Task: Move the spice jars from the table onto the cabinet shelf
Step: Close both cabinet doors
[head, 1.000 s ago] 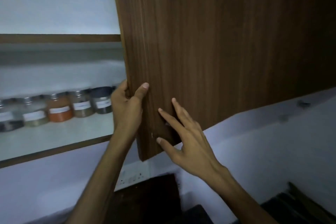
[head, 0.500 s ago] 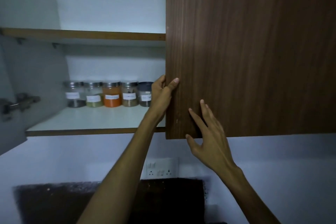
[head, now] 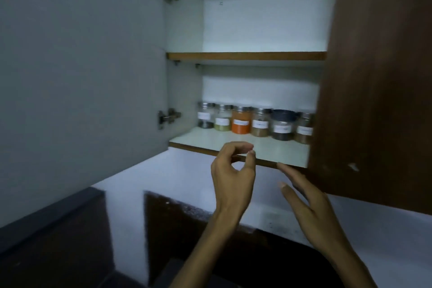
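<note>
Glass spice jars [head: 256, 121] with steel lids line the white shelf [head: 233, 140]; my left hand [head: 230, 170] curls empty, right hand [head: 311, 208] spread, so I'd close the brown wooden door [head: 378, 77] next.

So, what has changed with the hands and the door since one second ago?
The left hand has let go of the brown cabinet door edge and now hangs free below the lower shelf. The right hand has come off the door face. Both are empty. The spice jars stayed in their row.
</note>
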